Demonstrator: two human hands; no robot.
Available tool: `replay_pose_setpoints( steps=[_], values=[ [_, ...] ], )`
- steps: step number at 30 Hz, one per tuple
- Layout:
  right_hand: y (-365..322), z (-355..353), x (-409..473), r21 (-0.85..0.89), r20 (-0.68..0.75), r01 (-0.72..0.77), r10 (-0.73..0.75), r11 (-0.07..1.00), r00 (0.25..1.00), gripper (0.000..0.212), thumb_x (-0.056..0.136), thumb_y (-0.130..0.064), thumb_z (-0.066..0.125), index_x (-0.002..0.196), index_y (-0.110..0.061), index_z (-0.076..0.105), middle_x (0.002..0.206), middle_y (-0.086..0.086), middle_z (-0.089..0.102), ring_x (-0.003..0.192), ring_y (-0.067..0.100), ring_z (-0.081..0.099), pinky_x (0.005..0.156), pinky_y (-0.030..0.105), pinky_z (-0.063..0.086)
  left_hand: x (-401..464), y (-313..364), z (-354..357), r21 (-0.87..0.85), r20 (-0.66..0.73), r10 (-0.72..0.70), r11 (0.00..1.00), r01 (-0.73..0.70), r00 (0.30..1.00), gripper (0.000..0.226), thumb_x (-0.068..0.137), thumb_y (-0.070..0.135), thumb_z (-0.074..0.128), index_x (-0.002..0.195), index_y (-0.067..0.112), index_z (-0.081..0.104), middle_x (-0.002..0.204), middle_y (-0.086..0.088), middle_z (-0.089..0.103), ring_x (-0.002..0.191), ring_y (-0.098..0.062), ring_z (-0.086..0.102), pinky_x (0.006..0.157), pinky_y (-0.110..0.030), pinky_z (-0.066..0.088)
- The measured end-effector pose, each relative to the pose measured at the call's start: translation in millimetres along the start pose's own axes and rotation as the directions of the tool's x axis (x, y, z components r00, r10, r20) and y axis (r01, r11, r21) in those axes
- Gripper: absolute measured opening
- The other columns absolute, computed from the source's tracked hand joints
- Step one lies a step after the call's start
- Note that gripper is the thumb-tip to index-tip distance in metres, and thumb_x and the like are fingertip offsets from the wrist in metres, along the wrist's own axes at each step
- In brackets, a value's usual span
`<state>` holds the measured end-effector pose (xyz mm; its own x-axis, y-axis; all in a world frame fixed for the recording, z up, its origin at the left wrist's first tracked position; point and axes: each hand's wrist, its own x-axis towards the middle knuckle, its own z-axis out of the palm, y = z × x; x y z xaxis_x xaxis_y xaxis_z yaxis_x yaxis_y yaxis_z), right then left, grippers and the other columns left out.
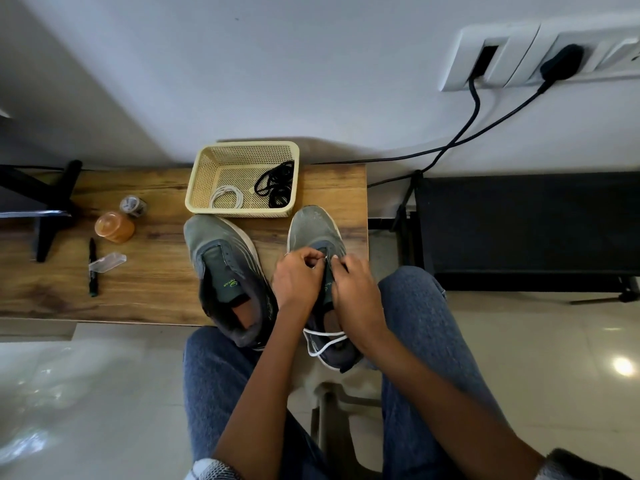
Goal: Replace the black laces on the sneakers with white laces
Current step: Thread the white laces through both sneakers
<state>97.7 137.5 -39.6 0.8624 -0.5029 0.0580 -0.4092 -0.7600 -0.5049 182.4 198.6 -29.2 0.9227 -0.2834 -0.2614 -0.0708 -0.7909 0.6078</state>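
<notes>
Pinching a white lace [323, 341] at the eyelets, left hand [298, 278] and right hand [353, 289] curl together over the right sneaker [311, 230] on the wooden table [156, 278]. Left sneaker's [221, 271] tongue reads "WEAR". Black laces [275, 185] lie in the basket [204, 178].

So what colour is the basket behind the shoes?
Pale cream-yellow, a perforated plastic basket, clearest in the head view.

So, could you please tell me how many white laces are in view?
2: one coiled white lace in the basket, one white lace being threaded into the right sneaker, partly hidden by both hands.
</notes>
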Motion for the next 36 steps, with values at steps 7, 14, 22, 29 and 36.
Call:
replay_pose_setpoints(
  steps=[7,14,22,29,36],
  values=[
    [-2,-1,-1,-0.037,-0.006,0.046,-0.046,0.998,0.999,0.049,0.057,0.006,0.079,0.104,0.008,0.064,0.088,0.017,0.063,0.072,0.033,0.059,0.056,0.035,0.051,1,-7,7,-0.096,-0.025,-0.02,0.995,0.017,0.999,0.007,0.087,0.025,0.065,0.086,0.026,0.072,0.086,0.009,0.07,0.089,-0.015,0.063,0.08,-0.034,0.052],
    [0,-8,4,0.088,0.088,-0.077,0.069,0.993,0.994,0.037,0.086,-0.014,0.051,0.118,0.002,0.06,0.104,0.014,0.056,0.101,0.029,0.052,0.079,0.038,0.045,2,-8,12,-0.083,-0.054,-0.046,0.996,0.042,0.997,0.008,0.086,0.029,0.063,0.086,0.032,0.071,0.087,0.013,0.07,0.096,-0.012,0.061,0.09,-0.038,0.038],
    [4,-16,34,0.213,0.175,-0.285,0.251,0.935,0.952,0.022,0.082,-0.025,0.061,0.094,-0.01,0.068,0.092,0.009,0.063,0.088,0.025,0.059,0.07,0.028,0.042,4,-6,13,0.005,-0.068,-0.044,0.999,0.044,0.997,0.01,0.088,0.038,0.061,0.09,0.035,0.071,0.095,0.012,0.071,0.103,-0.014,0.057,0.084,-0.036,0.024],
    [10,-20,52,0.137,0.3,-0.324,0.272,0.936,0.914,0.02,0.081,-0.025,0.06,0.094,-0.015,0.072,0.093,0.006,0.07,0.093,0.026,0.064,0.076,0.032,0.052,6,-3,15,0.058,-0.059,-0.045,0.997,0.049,0.997,0.013,0.089,0.04,0.06,0.093,0.034,0.07,0.096,0.01,0.069,0.104,-0.015,0.055,0.078,-0.033,0.019],
    [3,-16,67,-0.021,0.235,-0.217,0.216,0.976,0.948,0.016,0.089,-0.014,0.057,0.094,-0.008,0.071,0.096,0.013,0.069,0.095,0.032,0.063,0.072,0.033,0.048,5,-6,13,0.094,-0.067,-0.006,0.995,0.013,0.998,0.015,0.09,0.041,0.058,0.094,0.032,0.069,0.095,0.009,0.069,0.102,-0.014,0.056,0.08,-0.035,0.023]
  ],
)
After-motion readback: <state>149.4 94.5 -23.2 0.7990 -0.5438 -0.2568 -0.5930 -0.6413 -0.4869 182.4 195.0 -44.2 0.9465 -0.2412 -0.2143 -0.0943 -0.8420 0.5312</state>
